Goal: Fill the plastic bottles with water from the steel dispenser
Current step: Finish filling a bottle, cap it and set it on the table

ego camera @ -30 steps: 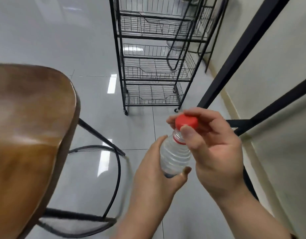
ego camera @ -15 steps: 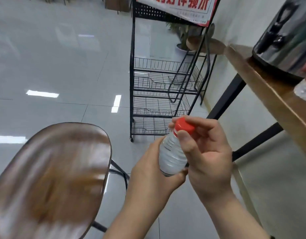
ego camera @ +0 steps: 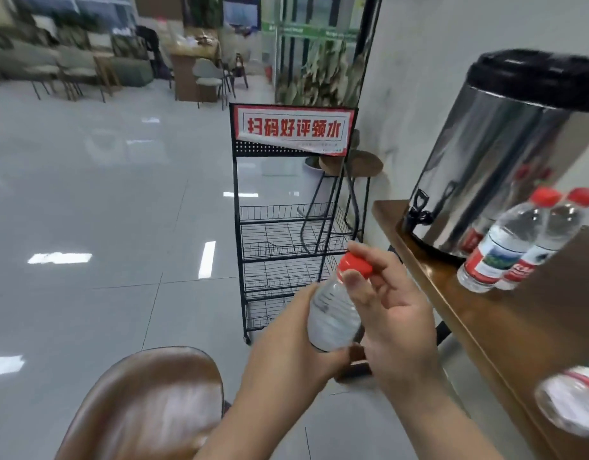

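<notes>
Left hand (ego camera: 286, 353) wrapped round the body of a small plastic bottle (ego camera: 332, 313), right hand (ego camera: 396, 313) pinching its red cap (ego camera: 354, 264), bottle's long axis near upright and leaning slightly right. Held low and left of the steel dispenser (ego camera: 505, 154), whose black tap (ego camera: 419, 210) faces left toward the hands, right hand nearer. Probably uncapping before filling; two capped bottles (ego camera: 518, 240) just right of that tap on the wooden shelf (ego camera: 485, 327).
</notes>
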The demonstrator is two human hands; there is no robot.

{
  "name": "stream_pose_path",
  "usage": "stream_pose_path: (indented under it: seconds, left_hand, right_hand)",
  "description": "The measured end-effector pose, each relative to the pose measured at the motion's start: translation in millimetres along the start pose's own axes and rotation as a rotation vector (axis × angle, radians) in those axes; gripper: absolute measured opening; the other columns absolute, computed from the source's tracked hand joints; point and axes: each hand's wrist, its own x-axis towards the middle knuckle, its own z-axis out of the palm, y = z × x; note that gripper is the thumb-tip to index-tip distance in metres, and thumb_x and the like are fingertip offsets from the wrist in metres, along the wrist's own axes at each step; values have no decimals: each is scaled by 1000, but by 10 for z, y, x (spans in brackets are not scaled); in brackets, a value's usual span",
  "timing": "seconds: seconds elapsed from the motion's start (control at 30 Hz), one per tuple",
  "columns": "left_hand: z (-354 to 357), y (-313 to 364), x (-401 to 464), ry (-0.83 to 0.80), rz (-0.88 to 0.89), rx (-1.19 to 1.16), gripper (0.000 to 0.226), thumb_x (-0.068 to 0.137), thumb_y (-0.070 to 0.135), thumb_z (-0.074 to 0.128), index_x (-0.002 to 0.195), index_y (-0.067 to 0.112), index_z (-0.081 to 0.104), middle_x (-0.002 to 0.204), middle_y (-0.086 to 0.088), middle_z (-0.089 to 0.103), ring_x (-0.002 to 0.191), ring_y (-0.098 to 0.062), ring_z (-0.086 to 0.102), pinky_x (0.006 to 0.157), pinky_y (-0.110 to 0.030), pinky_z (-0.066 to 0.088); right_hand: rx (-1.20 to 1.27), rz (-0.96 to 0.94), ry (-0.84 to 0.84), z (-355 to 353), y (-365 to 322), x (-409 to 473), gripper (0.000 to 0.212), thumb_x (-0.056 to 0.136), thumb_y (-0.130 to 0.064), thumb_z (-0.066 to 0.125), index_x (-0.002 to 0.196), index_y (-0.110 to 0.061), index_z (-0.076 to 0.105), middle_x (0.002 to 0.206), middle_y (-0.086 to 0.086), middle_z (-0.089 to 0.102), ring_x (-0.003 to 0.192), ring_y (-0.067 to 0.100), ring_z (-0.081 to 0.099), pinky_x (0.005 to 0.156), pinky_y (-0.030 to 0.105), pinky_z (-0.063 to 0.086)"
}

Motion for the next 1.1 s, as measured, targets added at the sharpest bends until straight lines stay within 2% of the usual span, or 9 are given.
stream_pose_path:
  seconds: [0.13, 0.3, 0.4, 0.5, 0.57, 0.67, 0.83, 0.97, 1.1]
  left_hand:
    - [-18, 278, 113, -28, 120, 74, 73, 69, 48, 84, 104, 83, 30, 105, 44, 59, 90, 6, 64, 84, -32, 56]
    - [217, 635, 178, -138, 284, 79, 72, 65, 57, 82, 107, 84, 29, 105, 45, 58, 97, 14, 58, 79, -18, 51]
    - [400, 842, 208, -213, 305, 10, 65, 62, 59, 80, 110, 75, 40, 103, 42, 63, 96, 14, 61, 82, -21, 54]
    - [572, 1016, 225, -303, 333, -9, 66, 66, 50, 83, 120, 62, 47, 108, 38, 64, 97, 11, 63, 88, -34, 58]
    - [698, 1109, 247, -335, 368, -37, 66, 70, 45, 87, 121, 61, 48, 111, 35, 66, 102, 11, 63, 92, -34, 57]
    - [890, 1237, 293, -380, 432, -41, 69, 72, 45, 87, 127, 57, 47, 115, 33, 66, 107, 9, 62, 93, -30, 54]
    - [1066, 1368, 387, -483, 466, -44, 66, 77, 38, 87, 122, 59, 44, 110, 38, 63, 105, 14, 60, 79, -6, 48]
    - [1239, 1482, 460, -436, 508, 15, 73, 78, 45, 86, 138, 46, 43, 123, 26, 65, 112, 3, 62, 91, -16, 52]
    - [1372, 1566, 550, -400, 542, 35, 78, 80, 45, 84, 145, 36, 41, 136, 19, 60, 121, -4, 59, 95, -15, 49]
  right_hand:
    - [-87, -69, 28, -201, -396, 65, 26, 93, -27, 63, 118, -27, 70, 114, -15, 73, 110, 3, 67, 86, 13, 52]
    - [-277, -94, 187, -573, -732, 25, 25, 83, -39, 72, 108, -34, 70, 110, -7, 67, 107, 7, 64, 84, 14, 52]
    - [-488, -57, 82, -912, -1045, 45, 32, 89, -46, 65, 118, -32, 69, 113, -14, 62, 111, 1, 59, 89, 11, 47]
    - [-759, 10, -28, -1302, -1392, 92, 25, 90, -51, 61, 110, -39, 67, 105, -23, 60, 103, -7, 56, 80, 3, 39]
    - [-898, 62, -43, -1507, -1581, 126, 19, 86, -55, 64, 99, -41, 65, 95, -23, 62, 89, -5, 58, 70, 7, 42]
    - [-1041, 113, -18, -1702, -1690, 189, 37, 76, -72, 59, 90, -37, 60, 79, -7, 61, 75, 7, 58, 58, 21, 48]
    - [-1185, 168, -247, -1981, -1900, 310, 33, 77, -73, 51, 100, -50, 59, 95, -27, 62, 90, -7, 57, 70, 16, 43]
    - [-1294, 111, -167, -2107, -1843, 412, 40, 78, -72, 52, 90, -37, 65, 80, -14, 63, 74, 6, 59, 60, 18, 40]
    - [-1383, 43, -68, -2165, -1782, 511, 46, 80, -74, 51, 79, -29, 60, 70, -11, 58, 64, 7, 53, 56, 21, 33]
